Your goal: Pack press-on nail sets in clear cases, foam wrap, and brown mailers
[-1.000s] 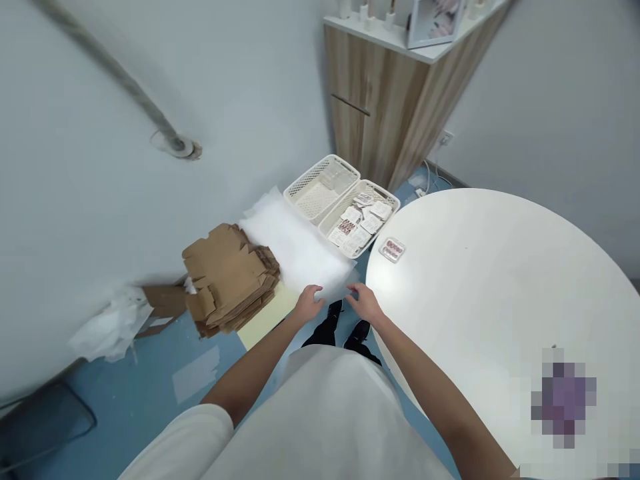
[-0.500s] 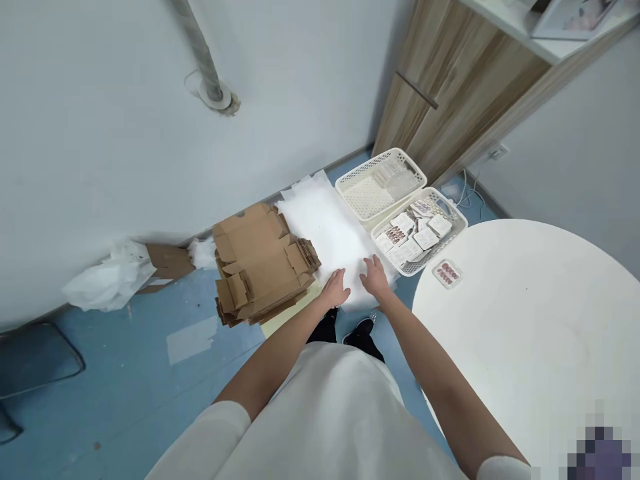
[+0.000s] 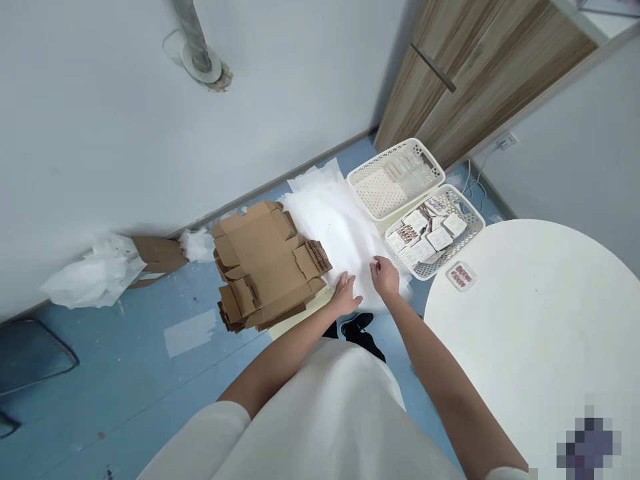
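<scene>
The white sheets [image 3: 327,223] have just gone from lying smooth to billowing beneath the two hands, so their near edge now looks loose and uneven. The left hand [image 3: 345,297] is loosely spread over them, thumb apart; the right hand [image 3: 385,277] is curled at the sheets — whether it pinches a layer, I cannot tell. Folded cardboard [image 3: 267,250] crowds the left side, while the card-filled basket [image 3: 430,269] sits close beyond the right hand. The round counter [image 3: 540,327] curves in near the right forearm — sideways room looks tight, with more above the sheets.
</scene>
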Motion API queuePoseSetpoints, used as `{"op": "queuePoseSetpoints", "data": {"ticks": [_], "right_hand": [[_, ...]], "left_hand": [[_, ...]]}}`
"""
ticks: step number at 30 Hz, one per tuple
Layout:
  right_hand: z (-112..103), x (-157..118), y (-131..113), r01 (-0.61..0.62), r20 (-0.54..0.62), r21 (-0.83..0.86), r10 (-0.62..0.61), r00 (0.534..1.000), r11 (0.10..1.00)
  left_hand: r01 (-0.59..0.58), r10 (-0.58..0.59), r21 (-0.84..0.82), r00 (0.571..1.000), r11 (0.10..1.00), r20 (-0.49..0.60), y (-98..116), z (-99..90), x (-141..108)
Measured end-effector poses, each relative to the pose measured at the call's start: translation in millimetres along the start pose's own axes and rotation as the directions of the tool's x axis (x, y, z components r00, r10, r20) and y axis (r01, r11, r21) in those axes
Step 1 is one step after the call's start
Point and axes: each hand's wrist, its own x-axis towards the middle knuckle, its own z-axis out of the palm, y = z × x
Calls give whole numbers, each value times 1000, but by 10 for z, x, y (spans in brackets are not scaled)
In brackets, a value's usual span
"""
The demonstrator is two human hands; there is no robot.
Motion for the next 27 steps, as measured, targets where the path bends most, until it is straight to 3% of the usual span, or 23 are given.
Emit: {"op": "queuePoseSetpoints", "data": {"ticks": [3, 6, 12, 15, 19, 23, 27], "right_hand": [[-25, 7, -17, 3, -13, 28, -3, 1000, 1000], [-38, -16, -34, 53, -28, 55, -51, 998, 997], [-108, -59, -148, 176, 60, 181, -190, 980, 968], [-156, -32, -215, 87, 74, 295, -113, 991, 952], [-187, 65, -273, -26, 150, 389, -35, 988, 921], [-205, 162, -317, -21, 236, 411, -84, 968, 911], [-245, 178, -363, 21, 214, 358, -104, 971, 933]], "left_hand": [[-25, 21, -71, 998, 997, -62, 97, 24, 79], [-77, 56, -279, 995, 957, -84, 237, 51, 221], [28, -170, -694, 976, 719, -137, 391, 63, 490], [27, -217, -761, 964, 649, -151, 380, 58, 505], [25, -197, -784, 972, 621, -125, 373, 47, 447], [18, -156, -814, 984, 581, -90, 413, -47, 387], [57, -144, -806, 989, 589, -36, 452, -196, 341]]}}
